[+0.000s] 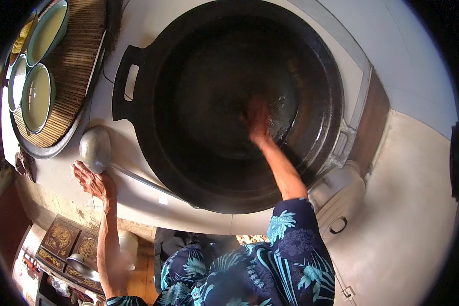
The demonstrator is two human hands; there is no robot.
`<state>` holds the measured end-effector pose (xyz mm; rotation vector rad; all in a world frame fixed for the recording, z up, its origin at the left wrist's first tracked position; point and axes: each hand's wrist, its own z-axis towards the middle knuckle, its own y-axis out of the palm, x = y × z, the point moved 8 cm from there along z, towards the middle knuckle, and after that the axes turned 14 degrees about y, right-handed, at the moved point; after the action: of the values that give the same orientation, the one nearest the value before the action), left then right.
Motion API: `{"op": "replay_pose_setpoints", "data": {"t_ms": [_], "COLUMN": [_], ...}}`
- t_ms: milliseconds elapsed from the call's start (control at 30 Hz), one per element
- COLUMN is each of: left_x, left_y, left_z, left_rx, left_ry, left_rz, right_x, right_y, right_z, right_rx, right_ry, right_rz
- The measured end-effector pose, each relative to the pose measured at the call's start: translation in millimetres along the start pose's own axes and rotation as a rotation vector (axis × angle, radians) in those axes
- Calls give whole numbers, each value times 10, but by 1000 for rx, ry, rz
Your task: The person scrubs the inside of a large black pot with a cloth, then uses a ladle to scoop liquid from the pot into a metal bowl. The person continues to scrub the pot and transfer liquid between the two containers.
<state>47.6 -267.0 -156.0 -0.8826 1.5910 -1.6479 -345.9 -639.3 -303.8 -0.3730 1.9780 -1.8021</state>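
Note:
A large dark iron wok (199,91) with side handles is set into the white stove top before me. My right hand (258,118) reaches down inside it, blurred, fingers apart and nothing visible in them. Beside the hand, shiny wet streaks mark the wok's dark inner wall. My left hand (93,181) lies on the stove top's front left edge, fingers spread. A metal ladle (95,149) rests just beyond that hand, its bowl close to the fingers; whether they touch is unclear. Its long handle runs right, along the wok's rim.
At far left, several rimmed bowls (38,99) of pale liquid stand on a round slatted mat (76,65), near yellow food (21,36). A metal vessel (336,191) stands right of the wok. Below left is a decorated cabinet (61,237) holding a metal pan (82,266).

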Motion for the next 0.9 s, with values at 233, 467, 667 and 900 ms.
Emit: {"op": "replay_pose_setpoints", "data": {"t_ms": [233, 467, 667, 900], "left_x": [107, 31, -2, -54], "left_y": [68, 41, 36, -105], "left_z": [22, 8, 14, -3], "left_rx": [18, 67, 67, 34], "left_ry": [47, 66, 92, -1], "left_rz": [-57, -82, 36, 26], "right_x": [-1222, -857, 774, -112], "right_y": [329, -303, -1004, -376], "right_z": [-177, 1736, 1080, -1287], "right_rx": [-155, 128, -73, -1236], "right_ry": [-152, -338, -280, -331], "right_rz": [148, -347, -634, -304]}}
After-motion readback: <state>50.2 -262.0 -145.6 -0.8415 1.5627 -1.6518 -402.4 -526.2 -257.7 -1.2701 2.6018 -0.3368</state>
